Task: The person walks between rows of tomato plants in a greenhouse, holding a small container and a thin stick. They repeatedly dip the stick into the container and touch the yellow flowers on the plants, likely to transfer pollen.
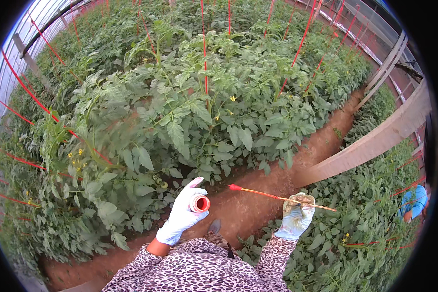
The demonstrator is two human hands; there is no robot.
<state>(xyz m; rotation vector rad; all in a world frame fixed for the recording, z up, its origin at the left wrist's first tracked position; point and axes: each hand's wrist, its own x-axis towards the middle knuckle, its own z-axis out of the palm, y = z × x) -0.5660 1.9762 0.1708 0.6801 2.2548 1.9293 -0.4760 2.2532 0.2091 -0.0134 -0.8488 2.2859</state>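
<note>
My left hand [182, 210], in a white glove, holds a small open-topped bottle [199, 203] with red showing inside its mouth. In my right hand [297, 215], whose glove is stained brown at the fingertips, is a thin stick brush [262, 193]. Its red-soaked tip [235, 187] points left towards the bottle but stays apart from it. Beyond both hands grow tomato plants [175, 127] with yellow flowers [233, 98]. A few green tomatoes [163, 184] hang low in the leaves, just left of my left hand.
Red strings [205, 54] rise from the plants. A bare soil path [248, 204] runs diagonally under my hands. On the right, a pale post [372, 142] slants across the view beside another plant row [350, 219]. A person in blue [413, 200] is at the far right.
</note>
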